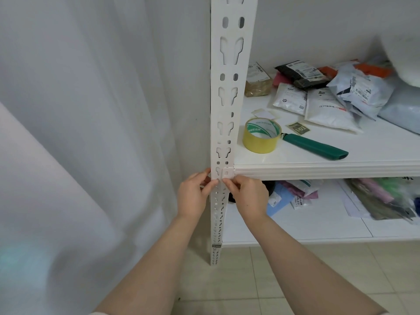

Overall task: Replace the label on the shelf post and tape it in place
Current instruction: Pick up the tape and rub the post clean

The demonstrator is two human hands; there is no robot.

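Note:
The white slotted shelf post runs down the middle of the view. At shelf level a pale rectangular patch sits on its front; I cannot tell if it is a label or tape. My left hand grips the post's left edge just below the patch, thumb on the front. My right hand pinches at the patch's lower edge with thumb and forefinger. A yellow tape roll, a green utility knife and a dark label marked 1-03 lie on the upper shelf.
Several mail parcels are piled at the back of the upper shelf, and more bags lie on the lower one. A white curtain hangs left of the post. A small dark tag sits low on the post above the tiled floor.

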